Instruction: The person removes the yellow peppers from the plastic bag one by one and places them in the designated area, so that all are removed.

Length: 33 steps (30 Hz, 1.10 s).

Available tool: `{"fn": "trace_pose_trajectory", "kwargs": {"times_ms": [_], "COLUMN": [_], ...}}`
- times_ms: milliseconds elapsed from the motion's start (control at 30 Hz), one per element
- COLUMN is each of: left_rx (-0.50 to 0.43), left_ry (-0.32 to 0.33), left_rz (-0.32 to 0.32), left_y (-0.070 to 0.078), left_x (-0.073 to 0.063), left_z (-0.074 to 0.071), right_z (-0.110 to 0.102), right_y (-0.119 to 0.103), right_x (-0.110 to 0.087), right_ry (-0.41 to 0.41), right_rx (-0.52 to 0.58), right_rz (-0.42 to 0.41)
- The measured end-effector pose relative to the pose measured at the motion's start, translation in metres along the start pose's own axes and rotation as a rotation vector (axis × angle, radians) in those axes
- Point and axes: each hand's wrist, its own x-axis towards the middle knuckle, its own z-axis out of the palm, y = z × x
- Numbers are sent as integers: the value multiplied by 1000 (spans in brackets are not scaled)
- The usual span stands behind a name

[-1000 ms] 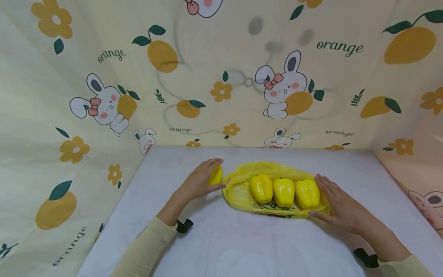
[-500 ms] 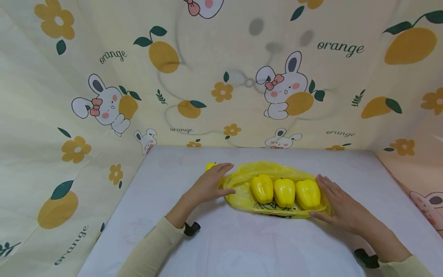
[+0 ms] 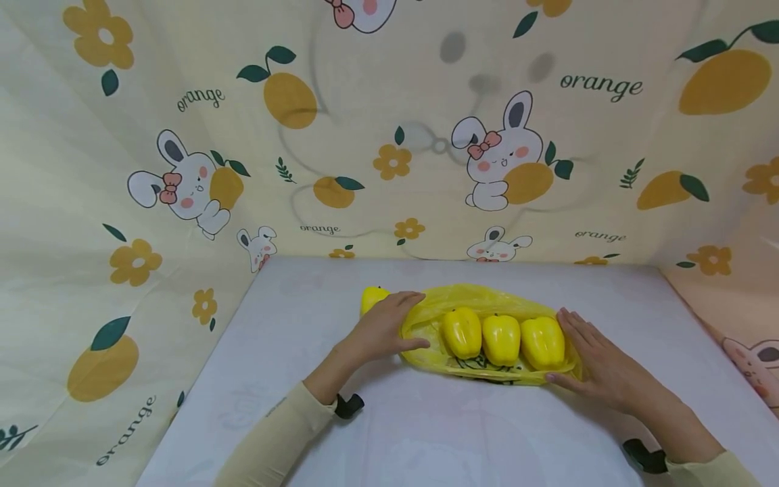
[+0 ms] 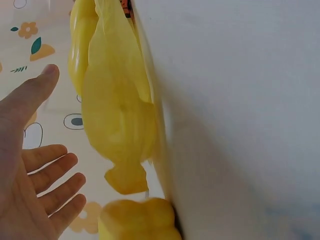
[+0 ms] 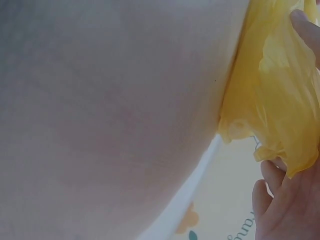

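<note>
Three glossy yellow bell peppers [image 3: 502, 339] lie in a row in the spread mouth of a thin yellow plastic bag [image 3: 426, 355]. Over the bag's left end is my left hand [image 3: 380, 329], thumb and fingers spread and nothing between them. Behind that hand, another yellow bell pepper [image 3: 372, 297] sits on the table, partly hidden; its lobed end [image 4: 140, 220] shows low in the left wrist view. My right hand [image 3: 608, 368] rests against the bag's right end with fingers extended. In the right wrist view its thumb [image 5: 306, 30] lies at the crumpled plastic, which hides part of the fingers.
A white-covered table [image 3: 438, 433] carries everything. Behind and beside it hangs a cream cloth [image 3: 365, 88] printed with rabbits and oranges. Black wrist mounts [image 3: 349, 406] show at both cuffs.
My left hand has let go of a bell pepper, leaving it left of the bag, and has moved right over the bag's left end. My right hand stays in place.
</note>
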Motion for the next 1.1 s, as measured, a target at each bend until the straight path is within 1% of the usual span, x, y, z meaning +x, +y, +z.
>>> {"fn": "trace_pose_trajectory", "kwargs": {"times_ms": [100, 400, 567, 767, 1100], "left_rx": [18, 36, 76, 79, 135], "left_ry": [0, 14, 13, 3, -6], "left_rz": [-3, -11, -22, -33, -38], "left_y": [4, 18, 23, 30, 37], "left_x": [2, 7, 9, 12, 18], "left_z": [1, 3, 9, 15, 22], "right_z": [0, 1, 1, 1, 2], "right_y": [0, 2, 1, 0, 0], "right_x": [0, 0, 0, 0, 0], "right_ry": [-3, 10, 10, 6, 3], "right_rx": [1, 17, 20, 14, 7], "right_rz": [1, -9, -9, -6, -3]}}
